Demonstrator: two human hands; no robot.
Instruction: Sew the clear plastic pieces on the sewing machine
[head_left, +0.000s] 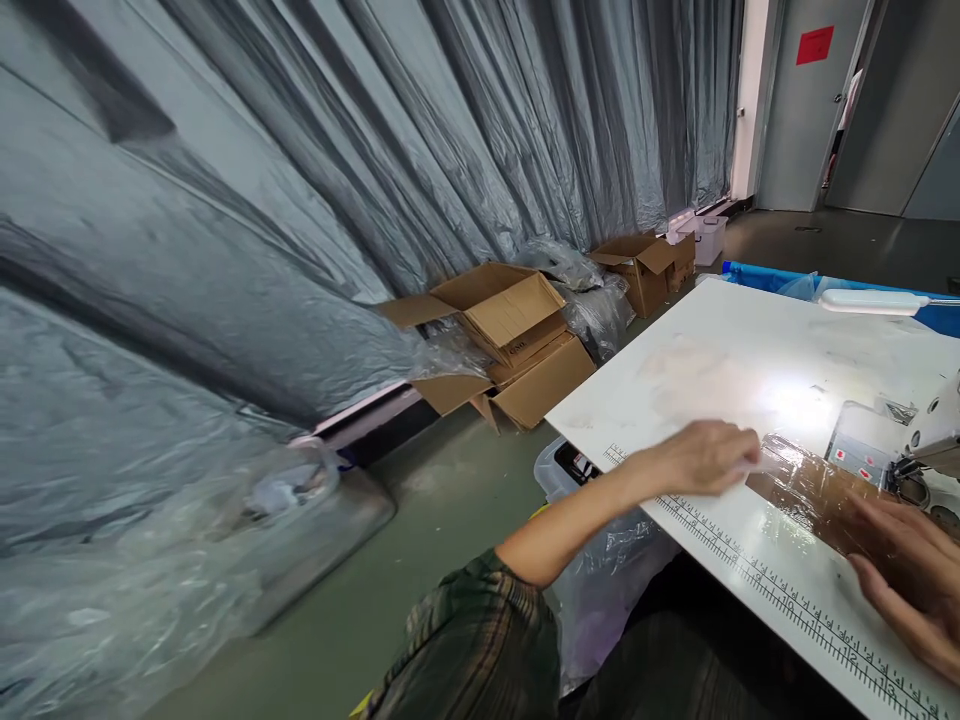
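A flat brown piece under shiny clear plastic (814, 490) lies on the white sewing table, left of the sewing machine (941, 430). My left hand (712, 457) is closed at its left end, with the fingers pinched on what looks like the edge of the plastic film. Over the right part of the piece rests my right hand (911, 570), fingers stretched out flat and slightly apart. The machine's needle area and metal plate (855, 440) are just beyond that hand. Part of the brown piece is hidden under my right fingers.
A printed ruler scale (787, 600) runs along the near edge of the white table (637, 390). Below that edge stands a plastic-lined bin (600, 600). Open cardboard boxes (517, 320) and plastic bags (592, 290) sit on the floor by the grey curtain (450, 130).
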